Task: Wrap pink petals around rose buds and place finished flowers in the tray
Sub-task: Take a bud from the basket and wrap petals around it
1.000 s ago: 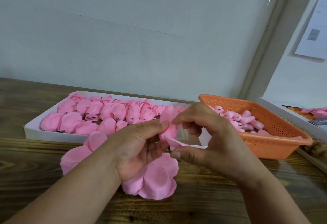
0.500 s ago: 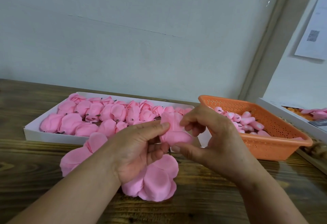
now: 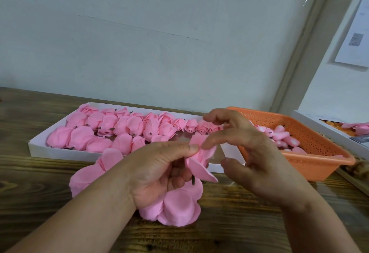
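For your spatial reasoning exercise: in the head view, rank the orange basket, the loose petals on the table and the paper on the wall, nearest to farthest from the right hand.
1. Loose petals: just below-left of the right hand, under the left hand.
2. Orange basket: to its right; too close to call.
3. Paper on the wall: far upper right.

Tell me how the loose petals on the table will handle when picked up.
The petals look thin and probably floppy: the one the left hand pinches bends and folds. They are likely very light and may crease easily. Lying flat, they should not roll.
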The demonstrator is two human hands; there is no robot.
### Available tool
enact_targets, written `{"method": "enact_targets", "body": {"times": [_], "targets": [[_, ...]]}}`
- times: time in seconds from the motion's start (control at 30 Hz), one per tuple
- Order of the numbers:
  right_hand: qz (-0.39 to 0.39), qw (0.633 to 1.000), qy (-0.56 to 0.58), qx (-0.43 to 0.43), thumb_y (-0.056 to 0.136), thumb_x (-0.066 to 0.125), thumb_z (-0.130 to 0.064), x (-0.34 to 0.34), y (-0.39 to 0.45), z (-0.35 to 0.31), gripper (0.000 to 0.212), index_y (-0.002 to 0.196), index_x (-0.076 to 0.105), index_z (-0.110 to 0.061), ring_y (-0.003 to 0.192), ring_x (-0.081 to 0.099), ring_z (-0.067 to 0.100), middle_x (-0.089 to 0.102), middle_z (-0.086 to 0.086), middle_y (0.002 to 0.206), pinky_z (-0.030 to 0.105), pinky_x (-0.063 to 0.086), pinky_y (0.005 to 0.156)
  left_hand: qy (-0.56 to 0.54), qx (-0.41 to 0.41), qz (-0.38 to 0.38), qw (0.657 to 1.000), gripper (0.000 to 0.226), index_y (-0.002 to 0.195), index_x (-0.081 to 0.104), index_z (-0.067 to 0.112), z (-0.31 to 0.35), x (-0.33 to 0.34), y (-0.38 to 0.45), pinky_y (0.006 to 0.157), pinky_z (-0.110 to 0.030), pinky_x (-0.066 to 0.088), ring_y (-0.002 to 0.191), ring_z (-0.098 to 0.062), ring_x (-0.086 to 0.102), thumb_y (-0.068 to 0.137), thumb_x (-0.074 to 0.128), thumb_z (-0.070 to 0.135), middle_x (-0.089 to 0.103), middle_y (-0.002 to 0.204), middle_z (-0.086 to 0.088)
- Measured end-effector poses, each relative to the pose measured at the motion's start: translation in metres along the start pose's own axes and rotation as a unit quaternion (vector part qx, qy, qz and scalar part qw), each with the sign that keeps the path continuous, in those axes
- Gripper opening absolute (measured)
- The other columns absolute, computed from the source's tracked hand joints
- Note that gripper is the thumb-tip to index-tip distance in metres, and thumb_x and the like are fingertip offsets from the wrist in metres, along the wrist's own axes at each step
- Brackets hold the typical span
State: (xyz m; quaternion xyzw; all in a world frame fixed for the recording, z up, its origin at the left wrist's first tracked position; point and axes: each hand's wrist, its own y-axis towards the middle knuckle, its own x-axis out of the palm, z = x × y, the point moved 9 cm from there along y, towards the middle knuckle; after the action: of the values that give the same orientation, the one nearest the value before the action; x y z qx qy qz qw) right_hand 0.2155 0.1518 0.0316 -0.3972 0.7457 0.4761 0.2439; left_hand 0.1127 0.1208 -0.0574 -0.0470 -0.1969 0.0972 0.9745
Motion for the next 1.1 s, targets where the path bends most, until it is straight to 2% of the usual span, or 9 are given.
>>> {"method": "enact_targets", "body": {"times": [0.1, 0.2, 0.37, 0.5, 0.67, 0.73, 0.83, 0.93, 1.1], "targets": [[-0.007, 1.0, -0.012, -0.003, 0.07, 0.062, -0.005, 0.002, 0.0, 0.0, 0.024, 0.088, 0.065, -0.022, 0.127, 0.042, 0.012, 0.047, -0.004, 0.131, 0.016, 0.032, 0.098, 0.009, -0.008, -0.014, 1.0, 0.021, 0.063, 0.073, 0.011, -0.003, 0.002, 0.001, 0.046, -0.018, 0.04, 0.049, -0.011, 0.052, 0.047, 0.078, 0.023, 0.06, 0.061, -0.006], [-0.006, 1.0, 0.007, -0.002, 0.075, 0.07, -0.02, 0.002, 0.001, 0.0, 0.01, 0.083, 0.068, -0.024, 0.126, 0.044, 0.014, 0.048, -0.006, 0.129, 0.023, 0.035, 0.1, 0.025, -0.007, -0.018, 0.999, 0.02, 0.06, 0.074, 0.012, -0.003, 0.002, 0.001, 0.045, -0.017, 0.04, 0.048, -0.009, 0.052, 0.047, 0.077, 0.026, 0.06, 0.06, -0.004], [-0.007, 0.998, 0.066, 0.015, 0.074, 0.073, -0.031, 0.001, 0.001, 0.002, 0.014, 0.087, 0.069, -0.028, 0.126, 0.045, 0.014, 0.051, -0.007, 0.125, 0.032, 0.036, 0.103, 0.031, -0.018, -0.02, 0.999, 0.022, 0.063, 0.075, 0.01, -0.005, 0.003, 0.0, 0.045, -0.016, 0.038, 0.047, -0.008, 0.051, 0.047, 0.074, 0.025, 0.058, 0.059, -0.005], [-0.024, 0.999, 0.036, 0.006, 0.073, 0.071, -0.016, 0.004, 0.001, 0.0, 0.026, 0.097, 0.07, -0.028, 0.126, 0.045, 0.017, 0.051, -0.006, 0.126, 0.026, 0.035, 0.103, 0.021, -0.029, -0.006, 0.999, 0.018, 0.06, 0.073, 0.009, -0.006, 0.002, 0.0, 0.042, -0.015, 0.037, 0.044, -0.008, 0.049, 0.048, 0.073, 0.022, 0.055, 0.053, -0.004], [-0.021, 0.999, 0.049, 0.005, 0.075, 0.072, -0.019, 0.005, 0.001, -0.001, 0.016, 0.085, 0.069, -0.031, 0.123, 0.048, 0.015, 0.055, -0.008, 0.122, 0.02, 0.033, 0.102, 0.061, -0.044, -0.011, 0.997, 0.025, 0.092, 0.07, 0.005, -0.012, 0.002, 0.003, 0.047, -0.017, 0.036, 0.055, -0.01, 0.049, 0.073, 0.073, 0.02, 0.055, 0.066, -0.006], [-0.027, 0.999, 0.045, 0.006, 0.079, 0.068, -0.02, 0.005, 0.0, 0.0, 0.008, 0.081, 0.069, -0.027, 0.122, 0.049, 0.015, 0.055, -0.008, 0.12, 0.019, 0.033, 0.101, 0.076, -0.038, -0.014, 0.996, 0.025, 0.091, 0.067, 0.006, -0.012, 0.003, 0.003, 0.051, -0.018, 0.035, 0.058, -0.011, 0.048, 0.072, 0.071, 0.021, 0.055, 0.067, -0.006], [-0.038, 0.998, 0.046, 0.02, 0.084, 0.062, -0.02, 0.008, 0.0, 0.003, 0.012, 0.078, 0.064, -0.03, 0.12, 0.049, 0.014, 0.055, -0.011, 0.117, 0.017, 0.034, 0.098, 0.096, -0.025, -0.016, 0.995, 0.032, 0.091, 0.066, 0.007, -0.011, 0.006, 0.002, 0.054, -0.02, 0.034, 0.061, -0.012, 0.047, 0.065, 0.07, 0.024, 0.055, 0.07, -0.007], [-0.017, 0.998, 0.057, 0.025, 0.084, 0.06, -0.015, 0.007, 0.002, 0.004, 0.019, 0.077, 0.06, -0.032, 0.115, 0.052, 0.012, 0.055, -0.008, 0.112, 0.006, 0.026, 0.097, 0.093, -0.012, -0.024, 0.995, 0.029, 0.095, 0.067, 0.004, -0.009, 0.006, 0.001, 0.058, -0.023, 0.034, 0.064, -0.014, 0.048, 0.07, 0.069, 0.018, 0.056, 0.074, -0.011], [0.018, 0.999, 0.048, 0.018, 0.08, 0.064, -0.012, 0.006, 0.005, 0.005, 0.007, 0.074, 0.066, -0.015, 0.109, 0.055, 0.013, 0.057, -0.005, 0.105, 0.0, 0.02, 0.095, 0.105, 0.006, -0.041, 0.994, 0.017, 0.097, 0.071, -0.001, -0.009, 0.01, 0.001, 0.052, -0.02, 0.037, 0.061, -0.017, 0.052, 0.085, 0.06, 0.005, 0.059, 0.075, -0.015]]}}
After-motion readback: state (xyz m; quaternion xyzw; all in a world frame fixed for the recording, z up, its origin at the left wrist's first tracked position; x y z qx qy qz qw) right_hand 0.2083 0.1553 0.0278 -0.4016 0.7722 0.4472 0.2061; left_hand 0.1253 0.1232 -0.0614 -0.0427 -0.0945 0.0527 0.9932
